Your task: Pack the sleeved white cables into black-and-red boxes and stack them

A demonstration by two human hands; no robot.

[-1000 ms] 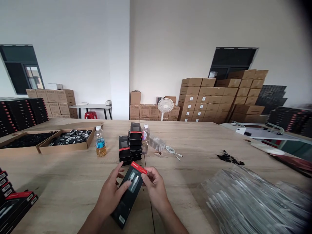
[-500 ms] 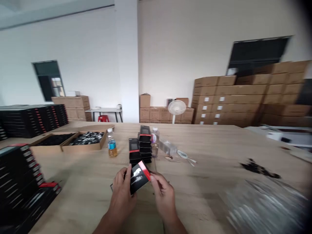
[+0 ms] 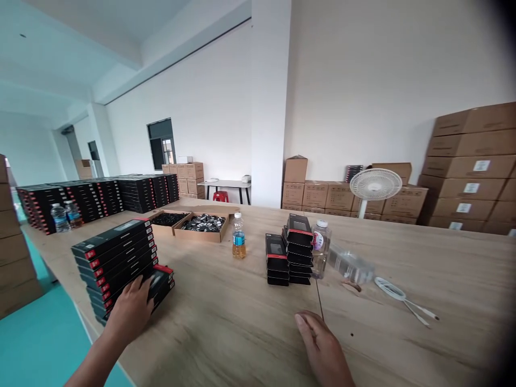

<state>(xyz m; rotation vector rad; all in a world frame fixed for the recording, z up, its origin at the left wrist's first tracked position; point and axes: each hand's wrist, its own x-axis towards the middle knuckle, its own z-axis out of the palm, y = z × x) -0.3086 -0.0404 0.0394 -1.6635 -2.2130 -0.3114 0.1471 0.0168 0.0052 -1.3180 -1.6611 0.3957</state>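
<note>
Packing workshop: stacked cartons [image 3: 463, 166], long worktable [image 3: 226, 317], piled black boxes [image 3: 116, 248].

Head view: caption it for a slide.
Left hand at black boxes stacked on a wooden table; right hand apart from them, loosely curled.

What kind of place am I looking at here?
Probably a packing workshop or small warehouse: cartons are piled by the wall, black boxes stand stacked on a long table, and open trays hold many small parts.

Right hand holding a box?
No, the right hand is loosely curled over the table, with nothing visible in its grasp.
</note>
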